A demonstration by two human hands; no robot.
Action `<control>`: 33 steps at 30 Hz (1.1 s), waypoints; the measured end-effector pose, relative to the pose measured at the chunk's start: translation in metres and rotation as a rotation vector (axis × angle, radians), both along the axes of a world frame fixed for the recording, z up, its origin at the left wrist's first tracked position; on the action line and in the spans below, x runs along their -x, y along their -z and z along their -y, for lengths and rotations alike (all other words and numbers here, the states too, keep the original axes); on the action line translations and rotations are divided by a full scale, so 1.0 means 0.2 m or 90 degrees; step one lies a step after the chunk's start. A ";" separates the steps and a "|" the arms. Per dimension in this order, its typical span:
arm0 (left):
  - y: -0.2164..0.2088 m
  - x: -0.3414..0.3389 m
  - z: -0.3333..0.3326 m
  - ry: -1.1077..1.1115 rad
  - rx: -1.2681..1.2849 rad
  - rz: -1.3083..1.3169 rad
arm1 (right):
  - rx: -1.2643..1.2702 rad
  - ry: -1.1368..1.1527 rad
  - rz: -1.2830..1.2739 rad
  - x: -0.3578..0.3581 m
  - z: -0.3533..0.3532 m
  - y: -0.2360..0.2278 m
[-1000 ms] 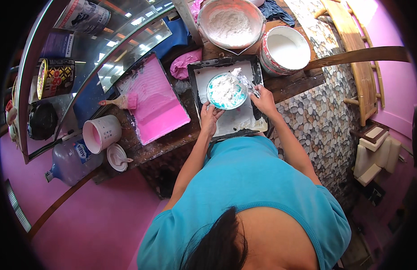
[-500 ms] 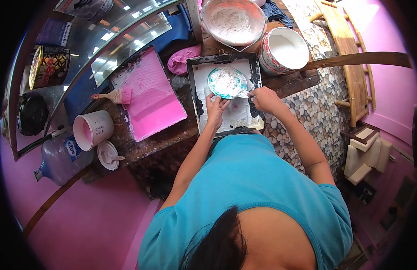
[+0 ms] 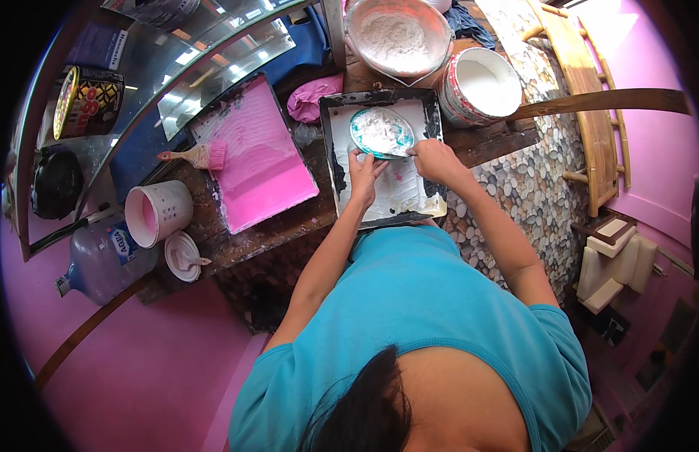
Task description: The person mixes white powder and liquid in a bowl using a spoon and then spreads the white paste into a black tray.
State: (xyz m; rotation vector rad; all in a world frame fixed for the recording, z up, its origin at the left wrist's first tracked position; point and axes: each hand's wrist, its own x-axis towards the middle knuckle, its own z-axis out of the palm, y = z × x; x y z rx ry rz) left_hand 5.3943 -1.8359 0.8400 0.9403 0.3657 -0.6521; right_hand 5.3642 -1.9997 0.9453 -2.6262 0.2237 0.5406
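A small oval dish with a teal-and-white rim holds a heap of white powder or paste. My left hand grips its near edge, fingers partly beneath it. At the dish's right edge, my right hand is closed around the handle of a thin pale tool, perhaps a spoon or spatula. Most of this tool is covered by the fingers, and its tip is lost in the white. Both hands are above a black-edged paint tray coated in white, with dark bare patches.
Left of it lies a tray of pink paint, a paintbrush across its edge. A basin of white powder and a white-filled bucket stand behind. At left are a spotted cup, a lid and a large bottle.
My right hand has shifted slightly left, closer to the dish, and less of the tool shows now. My left hand keeps its hold on the dish. The whole view has shifted slightly.
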 end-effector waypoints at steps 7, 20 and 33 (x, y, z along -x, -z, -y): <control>-0.02 0.01 0.03 0.041 0.003 0.031 | 0.004 0.078 0.007 -0.11 0.07 0.18; -0.09 0.00 0.08 0.071 -0.016 0.086 | 0.031 0.072 -0.021 -0.20 0.02 0.09; -0.08 -0.01 0.05 0.130 -0.091 0.145 | 0.027 0.066 -0.064 -0.28 -0.01 -0.01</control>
